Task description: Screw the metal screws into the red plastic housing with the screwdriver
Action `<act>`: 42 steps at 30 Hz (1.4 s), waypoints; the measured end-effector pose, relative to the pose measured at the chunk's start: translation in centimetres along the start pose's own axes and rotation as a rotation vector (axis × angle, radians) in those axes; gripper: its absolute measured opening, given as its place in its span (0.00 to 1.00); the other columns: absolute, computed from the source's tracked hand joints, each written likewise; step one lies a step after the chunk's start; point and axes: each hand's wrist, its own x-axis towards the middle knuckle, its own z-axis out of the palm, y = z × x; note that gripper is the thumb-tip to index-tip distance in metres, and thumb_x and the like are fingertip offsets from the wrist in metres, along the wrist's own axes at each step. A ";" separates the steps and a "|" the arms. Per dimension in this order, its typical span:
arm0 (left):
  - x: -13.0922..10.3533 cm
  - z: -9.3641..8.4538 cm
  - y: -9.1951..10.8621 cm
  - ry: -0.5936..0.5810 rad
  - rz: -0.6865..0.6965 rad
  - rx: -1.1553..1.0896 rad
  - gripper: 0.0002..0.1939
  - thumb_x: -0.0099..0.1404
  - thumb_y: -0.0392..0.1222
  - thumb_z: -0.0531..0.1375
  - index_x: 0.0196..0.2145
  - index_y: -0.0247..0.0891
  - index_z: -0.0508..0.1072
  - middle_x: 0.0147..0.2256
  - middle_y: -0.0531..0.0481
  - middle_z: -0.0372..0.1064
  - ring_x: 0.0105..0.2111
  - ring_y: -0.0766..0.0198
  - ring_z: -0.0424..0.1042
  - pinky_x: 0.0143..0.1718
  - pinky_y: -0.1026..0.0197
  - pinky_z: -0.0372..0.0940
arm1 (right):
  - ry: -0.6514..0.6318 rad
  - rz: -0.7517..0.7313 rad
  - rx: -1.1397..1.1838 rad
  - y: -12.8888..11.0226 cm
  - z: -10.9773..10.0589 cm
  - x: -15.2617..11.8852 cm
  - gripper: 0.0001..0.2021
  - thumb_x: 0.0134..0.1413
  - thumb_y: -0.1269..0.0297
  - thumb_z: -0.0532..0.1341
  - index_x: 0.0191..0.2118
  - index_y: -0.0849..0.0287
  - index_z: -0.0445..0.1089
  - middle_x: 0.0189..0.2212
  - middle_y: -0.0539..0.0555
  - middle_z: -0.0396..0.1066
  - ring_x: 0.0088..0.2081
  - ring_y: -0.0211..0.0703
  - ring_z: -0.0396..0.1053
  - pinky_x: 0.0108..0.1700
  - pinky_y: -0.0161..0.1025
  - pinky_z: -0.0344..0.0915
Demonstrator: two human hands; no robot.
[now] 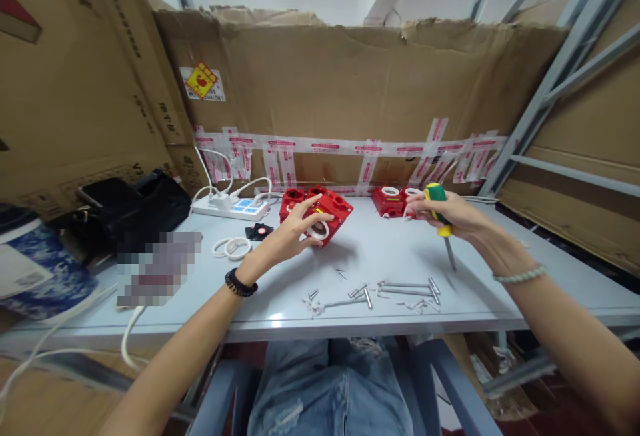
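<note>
Nearest you, loose long bolts (407, 285) and short screws (345, 293) lie scattered along the front of the grey table (500, 296), within reach of both hands. Mid-table, your left hand (293, 233) curls around 1 red housing (325, 213), tilted up on its edge with a white ring (319, 230) facing you, probably to steady it; your right hand (453, 215) is closed around the green-and-yellow screwdriver (439, 208), blade pointing down, clear of the table. Farther back: 1 more red housing (393, 201), a white power strip (231, 207), and the taped cardboard wall (350, 83).
</note>
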 end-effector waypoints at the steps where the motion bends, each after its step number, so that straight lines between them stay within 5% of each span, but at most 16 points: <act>1: 0.0 0.0 -0.1 0.004 0.003 -0.001 0.22 0.60 0.35 0.61 0.52 0.46 0.65 0.64 0.40 0.44 0.63 0.49 0.50 0.59 0.43 0.56 | 0.029 -0.002 0.044 -0.5 0.3 1.1 0.08 0.36 0.66 0.68 0.26 0.63 0.71 0.25 0.54 0.69 0.21 0.31 0.56 0.16 0.30 0.44; 6: -0.1 0.0 0.0 -0.002 0.018 -0.009 0.19 0.62 0.33 0.59 0.50 0.44 0.65 0.63 0.39 0.44 0.63 0.50 0.50 0.58 0.45 0.59 | 0.198 -0.119 0.191 -3.6 1.5 4.7 0.04 0.39 0.71 0.66 0.24 0.63 0.70 0.28 0.56 0.71 0.20 0.28 0.56 0.15 0.29 0.47; 9: -0.1 0.0 0.3 -0.006 0.029 -0.005 0.19 0.62 0.31 0.57 0.50 0.42 0.65 0.63 0.39 0.43 0.63 0.51 0.50 0.57 0.46 0.59 | 0.170 -0.185 0.143 -4.4 2.9 4.4 0.06 0.37 0.70 0.68 0.24 0.62 0.71 0.25 0.53 0.70 0.21 0.30 0.58 0.16 0.29 0.48; 16: 0.0 -0.1 1.0 -0.055 0.054 0.019 0.22 0.60 0.28 0.58 0.51 0.45 0.66 0.65 0.42 0.42 0.63 0.50 0.50 0.60 0.41 0.55 | -0.120 -0.181 -0.178 -0.9 6.9 2.0 0.15 0.38 0.57 0.68 0.28 0.65 0.74 0.16 0.47 0.64 0.16 0.28 0.52 0.16 0.31 0.47; 23: -0.1 -0.1 1.3 -0.038 0.084 0.023 0.24 0.60 0.28 0.59 0.52 0.45 0.65 0.65 0.41 0.44 0.62 0.49 0.51 0.58 0.39 0.57 | -0.093 -0.195 -0.194 1.0 8.0 2.2 0.20 0.35 0.50 0.69 0.27 0.65 0.72 0.12 0.42 0.53 0.15 0.27 0.48 0.16 0.31 0.45; 37: 0.0 -0.3 1.4 -0.041 0.090 0.039 0.24 0.59 0.27 0.59 0.51 0.44 0.65 0.64 0.40 0.44 0.62 0.48 0.52 0.58 0.40 0.58 | -0.001 -0.220 -0.202 0.8 9.0 1.8 0.21 0.33 0.51 0.69 0.27 0.66 0.74 0.12 0.43 0.53 0.16 0.28 0.47 0.18 0.32 0.45; 42: -0.1 -0.3 1.3 -0.031 0.100 0.039 0.24 0.60 0.28 0.59 0.52 0.45 0.64 0.64 0.41 0.44 0.62 0.49 0.52 0.57 0.39 0.58 | 0.029 -0.284 -0.250 0.7 9.2 1.7 0.21 0.30 0.52 0.71 0.26 0.67 0.74 0.14 0.47 0.60 0.18 0.30 0.53 0.21 0.34 0.52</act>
